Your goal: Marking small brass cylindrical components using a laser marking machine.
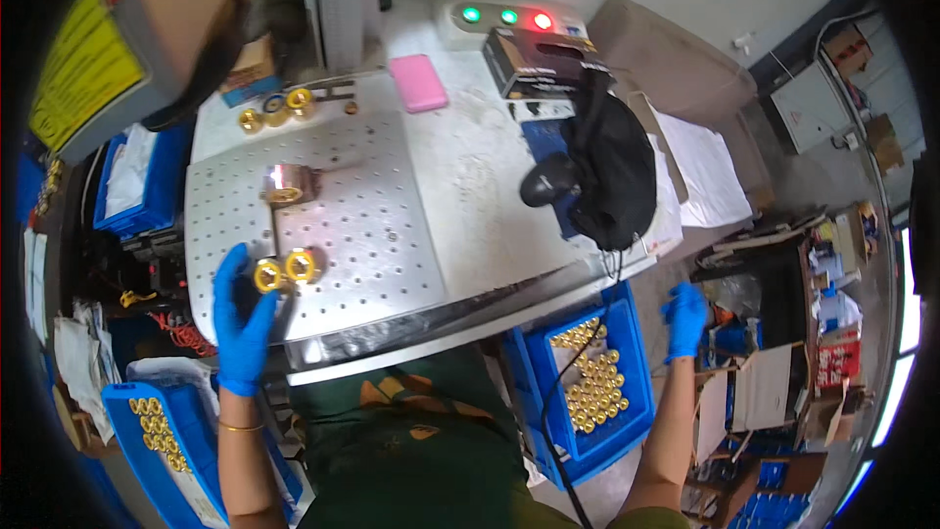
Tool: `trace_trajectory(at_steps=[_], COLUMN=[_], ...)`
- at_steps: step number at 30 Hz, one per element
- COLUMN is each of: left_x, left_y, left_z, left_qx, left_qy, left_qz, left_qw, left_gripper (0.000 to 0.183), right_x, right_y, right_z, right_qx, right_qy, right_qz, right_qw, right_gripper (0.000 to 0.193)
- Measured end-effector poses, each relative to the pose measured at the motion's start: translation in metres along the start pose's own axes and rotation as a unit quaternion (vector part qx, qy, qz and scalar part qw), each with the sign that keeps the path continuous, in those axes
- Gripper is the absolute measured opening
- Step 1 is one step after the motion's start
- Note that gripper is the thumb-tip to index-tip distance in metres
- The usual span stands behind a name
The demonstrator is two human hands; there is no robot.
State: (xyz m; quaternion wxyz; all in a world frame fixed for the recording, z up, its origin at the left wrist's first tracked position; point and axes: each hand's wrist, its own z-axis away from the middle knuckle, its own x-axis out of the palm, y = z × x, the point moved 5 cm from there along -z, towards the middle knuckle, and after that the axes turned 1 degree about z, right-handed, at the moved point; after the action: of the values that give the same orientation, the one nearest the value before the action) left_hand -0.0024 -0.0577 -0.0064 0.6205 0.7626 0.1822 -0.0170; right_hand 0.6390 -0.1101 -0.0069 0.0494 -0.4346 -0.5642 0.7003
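My left hand (241, 321), in a blue glove, reaches over the left side of a perforated metal plate (382, 284). Its thumb and forefinger are spread beside a gold-coloured ring-shaped fitting (268, 275); whether the thumb touches it I cannot tell. A second gold fitting (302, 264) stands right next to the first. Behind them on the plate is a shiny metal cylinder block (290, 184). My right hand (686, 321), also blue-gloved, is off to the right of the table, beyond a blue bin. Its fingers are curled in, and anything inside them is hidden.
A blue bin (529, 421) with rows of gold fittings stands below the table's front edge; another (122, 426) is at lower left. On the table lie a pink case (419, 83), a black box (534, 64) and a black bag (617, 176). A cable hangs over the right bin.
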Motion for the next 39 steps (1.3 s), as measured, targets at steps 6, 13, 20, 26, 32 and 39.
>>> trace_trajectory(at_steps=[6,13,20,26,32,39], left_x=[-0.038,-0.088,-0.079,-0.073,-0.059,-0.017], left_y=[0.0,-0.004,-0.007,0.0,0.015,0.025], left_z=[0.005,0.017,0.013,0.001,-0.025,-0.081], left_qx=[0.019,-0.028,-0.005,0.027,0.068,0.106], left_qy=[0.066,0.102,0.093,0.072,0.059,-0.022], left_qz=[-0.127,-0.093,-0.104,-0.166,-0.185,-0.212], left_qw=[0.99,0.99,0.99,0.983,0.979,0.971], left_gripper=[0.051,0.045,0.038,0.035,0.038,0.064], right_x=[0.047,0.077,0.077,0.068,0.059,0.069], right_y=[0.243,0.286,0.253,0.229,0.264,0.344], right_z=[0.062,0.087,0.093,0.117,0.116,0.124], right_qx=[-0.195,-0.255,-0.206,-0.35,-0.151,-0.229], right_qy=[-0.306,-0.293,-0.305,-0.284,-0.388,-0.379], right_qz=[0.325,0.339,0.484,0.417,0.322,0.369], right_qw=[0.873,0.857,0.794,0.789,0.85,0.817], right_gripper=[0.024,0.034,0.019,0.018,0.03,0.043])
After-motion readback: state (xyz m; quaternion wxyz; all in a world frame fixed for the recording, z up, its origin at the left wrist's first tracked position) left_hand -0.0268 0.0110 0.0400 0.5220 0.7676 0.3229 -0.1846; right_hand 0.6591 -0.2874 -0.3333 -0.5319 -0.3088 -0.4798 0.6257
